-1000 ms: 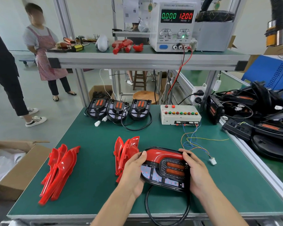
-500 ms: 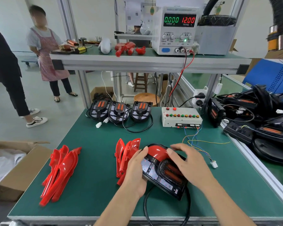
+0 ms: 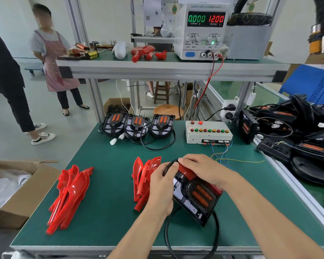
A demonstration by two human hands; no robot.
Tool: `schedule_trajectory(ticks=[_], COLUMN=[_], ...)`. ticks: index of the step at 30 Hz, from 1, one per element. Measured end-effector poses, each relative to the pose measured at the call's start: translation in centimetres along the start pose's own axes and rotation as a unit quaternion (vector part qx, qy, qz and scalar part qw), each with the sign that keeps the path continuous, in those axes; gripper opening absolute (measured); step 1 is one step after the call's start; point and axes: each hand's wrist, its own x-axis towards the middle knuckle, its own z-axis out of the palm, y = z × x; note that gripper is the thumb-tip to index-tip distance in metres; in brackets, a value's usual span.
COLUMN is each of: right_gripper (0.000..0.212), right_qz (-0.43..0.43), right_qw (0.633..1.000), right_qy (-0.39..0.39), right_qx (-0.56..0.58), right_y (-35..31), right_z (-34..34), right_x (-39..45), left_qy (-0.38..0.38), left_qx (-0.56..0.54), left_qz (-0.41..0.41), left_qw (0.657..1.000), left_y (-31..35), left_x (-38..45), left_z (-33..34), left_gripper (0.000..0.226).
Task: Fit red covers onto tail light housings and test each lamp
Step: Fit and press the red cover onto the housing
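The white power box point(image 3: 204, 32) on the top shelf shows green numbers "0.000" above the word "CURRENT A". Next to them, red numbers say "12.00" above "VOLTAGE V". The small words by its knobs are too tiny to read.

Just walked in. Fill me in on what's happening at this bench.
A person is fitting a red cover onto a black tail light housing on the green bench. The left hand grips the housing's left edge while the right hand presses over the cover on top. More loose red covers lie to the left, and three housings without covers wait at the back. The power supply reads 12.00 volts and zero current, so no lamp is drawing power.
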Motion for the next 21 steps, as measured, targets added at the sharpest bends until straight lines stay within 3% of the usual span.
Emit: schedule_trajectory(ticks=[6,10,17,21], right_gripper=[0.025,0.027,0.036,0.027], right_qz=[-0.008,-0.028,-0.042,-0.047], right_qw=[0.999,0.999,0.997,0.997], right_qy=[0.001,0.026,0.057,0.042], right_qx=[0.051,0.022,0.007,0.046], right_y=[0.4,0.7,1.6,1.4], right_z=[-0.2,0.1,0.9,0.6], right_x=[-0.3,-0.2,-0.5,-0.6], left_qy=[0.001,-0.004,-0.082,-0.076], left_qx=[0.016,0.029,0.074,0.079], left_qz=[0.014,0.025,0.029,0.037], left_qw=[1.000,0.999,0.993,0.993], left_y=[0.2,-0.1,-0.4,-0.6], left_x=[0.1,0.3,0.4,0.6], left_z=[0.7,0.7,-0.8,-0.9], left_gripper=[0.012,0.013,0.025,0.025])
